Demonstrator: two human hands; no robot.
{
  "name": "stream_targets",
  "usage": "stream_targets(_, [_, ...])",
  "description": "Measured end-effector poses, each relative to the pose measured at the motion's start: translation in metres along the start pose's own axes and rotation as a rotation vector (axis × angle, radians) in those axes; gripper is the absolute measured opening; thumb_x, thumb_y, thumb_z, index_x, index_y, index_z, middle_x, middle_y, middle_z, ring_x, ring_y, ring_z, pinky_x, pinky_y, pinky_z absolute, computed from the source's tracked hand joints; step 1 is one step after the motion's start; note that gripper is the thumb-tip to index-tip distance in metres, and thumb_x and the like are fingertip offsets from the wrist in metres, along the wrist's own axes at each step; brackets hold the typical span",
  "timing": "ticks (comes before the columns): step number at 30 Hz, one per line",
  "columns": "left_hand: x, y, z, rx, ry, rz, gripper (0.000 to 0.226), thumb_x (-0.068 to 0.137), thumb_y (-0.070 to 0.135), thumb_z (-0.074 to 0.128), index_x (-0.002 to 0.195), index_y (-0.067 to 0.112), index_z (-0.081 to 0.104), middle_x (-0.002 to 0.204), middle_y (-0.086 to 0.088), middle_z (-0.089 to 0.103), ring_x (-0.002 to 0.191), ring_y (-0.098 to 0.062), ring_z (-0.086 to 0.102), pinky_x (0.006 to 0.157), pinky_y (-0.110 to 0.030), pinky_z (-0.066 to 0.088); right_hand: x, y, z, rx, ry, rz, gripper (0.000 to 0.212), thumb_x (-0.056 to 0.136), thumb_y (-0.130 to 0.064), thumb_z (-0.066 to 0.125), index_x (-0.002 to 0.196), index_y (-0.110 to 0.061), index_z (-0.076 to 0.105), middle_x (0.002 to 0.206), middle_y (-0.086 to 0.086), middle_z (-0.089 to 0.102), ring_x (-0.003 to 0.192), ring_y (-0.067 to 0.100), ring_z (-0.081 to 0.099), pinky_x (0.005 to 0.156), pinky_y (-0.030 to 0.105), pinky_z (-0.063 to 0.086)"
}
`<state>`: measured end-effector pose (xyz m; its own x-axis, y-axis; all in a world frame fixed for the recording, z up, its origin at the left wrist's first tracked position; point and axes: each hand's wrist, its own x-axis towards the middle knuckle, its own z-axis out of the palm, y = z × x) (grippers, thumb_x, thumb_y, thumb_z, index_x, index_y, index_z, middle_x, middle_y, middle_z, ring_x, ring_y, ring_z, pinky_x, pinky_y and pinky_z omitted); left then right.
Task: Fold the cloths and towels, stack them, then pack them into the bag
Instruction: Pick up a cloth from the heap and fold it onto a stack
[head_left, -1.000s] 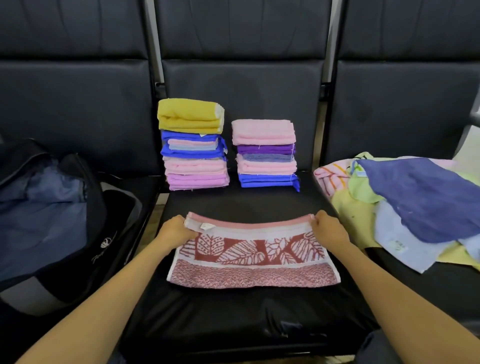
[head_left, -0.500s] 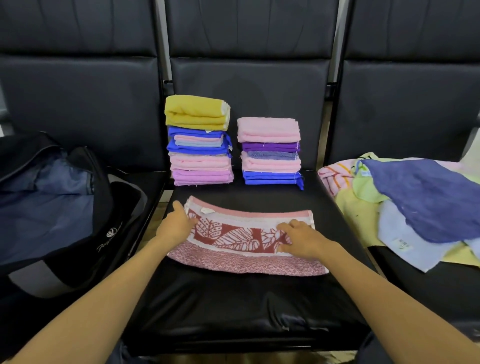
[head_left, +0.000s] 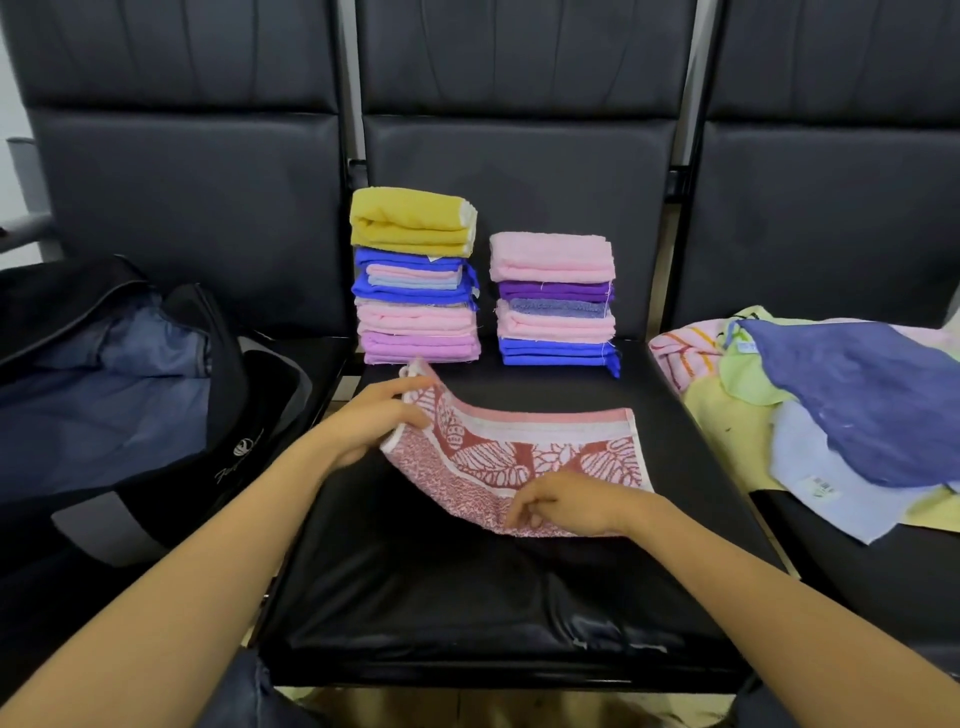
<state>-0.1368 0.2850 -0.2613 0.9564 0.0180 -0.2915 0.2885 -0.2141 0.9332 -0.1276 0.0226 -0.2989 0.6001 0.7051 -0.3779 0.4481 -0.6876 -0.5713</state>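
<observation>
The leaf towel (head_left: 524, 457) is laid on the middle black seat (head_left: 467, 582), in front of two stacks of folded cloths (head_left: 415, 275). Its left end is pinched and held up by the left hand (head_left: 371, 423). Its near edge is touched by the right hand (head_left: 571, 501), fingers bent; whether it is gripped cannot be told. The open bag (head_left: 104, 395) is seen at the left, loose cloths (head_left: 857, 395) at the right.

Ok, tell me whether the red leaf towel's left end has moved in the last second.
Yes. The left hand has lifted the towel's left end off the seat, toward the left stack.
</observation>
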Motion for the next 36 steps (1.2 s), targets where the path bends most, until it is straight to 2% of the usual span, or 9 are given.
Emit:
stream_targets(4, [-0.006,0.03,0.033,-0.05,-0.076,0.061,0.057,0.086,-0.004,0.058,0.136,0.021,0.05,0.124,-0.009,0.06,0.105,-0.022,0.063,0.08,-0.032,0.054,-0.003,0.016,-0.013,0.229,0.215,0.138,0.032,0.096,-0.005,0.036,0.109,-0.022,0.06,0.101,-0.001,0.068,0.092,0.011,0.063,0.085,0.025,0.048])
stream_targets(9, [0.008,0.048,0.095,-0.008,-0.191,0.052,0.059,0.083,-0.002,0.059,0.137,0.02,0.049,0.128,-0.01,0.055,0.105,-0.023,0.061,0.084,-0.035,0.054,-0.015,0.04,-0.042,0.607,0.433,0.466,0.021,0.1,-0.008,0.039,0.111,0.001,0.054,0.082,0.008,0.063,0.066,0.018,0.058,0.057,0.023,0.049])
stream_targets(13, [0.021,0.047,0.15,0.053,-0.214,0.061,0.068,0.071,0.006,0.067,0.135,0.023,0.052,0.133,-0.002,0.05,0.11,-0.019,0.058,0.086,-0.03,0.052,-0.036,0.061,-0.049,0.915,0.466,0.575,0.031,0.104,-0.025,0.037,0.11,0.001,0.053,0.088,0.014,0.065,0.076,0.024,0.063,0.074,0.035,0.053])
stream_targets(18, [0.025,0.037,0.205,0.051,-0.301,0.06,0.059,0.083,-0.008,0.051,0.137,0.014,0.047,0.083,-0.006,0.058,0.065,-0.012,0.054,0.051,-0.022,0.041,-0.045,0.077,-0.048,1.084,0.437,0.563,0.053,0.102,-0.047,0.032,0.101,0.0,0.058,0.091,0.018,0.067,0.081,0.027,0.065,0.071,0.036,0.054])
stream_targets(24, [0.03,0.017,0.219,-0.057,-0.465,-0.005,0.056,0.094,0.006,0.056,0.145,0.021,0.038,0.127,-0.007,0.056,0.112,-0.023,0.061,0.083,-0.036,0.058,-0.039,0.092,-0.046,1.15,0.433,0.533,0.06,0.099,-0.054,0.031,0.12,-0.004,0.056,0.101,0.015,0.065,0.084,0.025,0.064,0.067,0.035,0.051])
stream_targets(27, [0.033,0.013,0.198,-0.137,-0.346,0.044,0.037,0.094,0.003,0.055,0.128,0.017,0.056,0.128,-0.01,0.054,0.101,-0.022,0.063,0.081,-0.035,0.059,-0.037,0.092,-0.047,1.038,0.428,0.53,0.05,0.094,-0.047,0.053,0.126,-0.008,0.056,0.116,0.01,0.065,0.096,0.023,0.065,0.078,0.037,0.054])
stream_targets(29, [0.038,0.006,0.18,-0.04,-0.085,0.112,0.036,0.088,-0.005,0.058,0.116,0.018,0.062,0.126,-0.009,0.056,0.089,-0.018,0.062,0.079,-0.032,0.057,-0.035,0.09,-0.046,0.797,0.464,0.549,0.052,0.085,-0.032,0.071,0.125,-0.004,0.054,0.119,0.011,0.065,0.103,0.025,0.065,0.087,0.039,0.054])
stream_targets(32, [0.046,-0.01,0.158,0.238,0.238,0.08,0.051,0.081,0.0,0.067,0.127,0.017,0.051,0.134,-0.009,0.044,0.111,-0.022,0.051,0.093,-0.035,0.049,-0.033,0.083,-0.045,0.2,0.58,0.612,0.057,0.079,-0.022,0.076,0.118,-0.004,0.039,0.126,0.014,0.054,0.112,0.03,0.056,0.077,0.031,0.043])
stream_targets(36, [0.05,-0.031,0.149,0.091,0.162,-0.182,0.081,0.08,0.019,0.076,0.143,0.002,0.028,0.141,-0.016,0.038,0.125,-0.03,0.047,0.1,-0.036,0.043,-0.027,0.082,-0.041,-0.013,0.624,0.559,0.046,0.089,-0.02,0.064,0.121,-0.005,0.036,0.126,0.018,0.053,0.112,0.034,0.055,0.078,0.035,0.042])
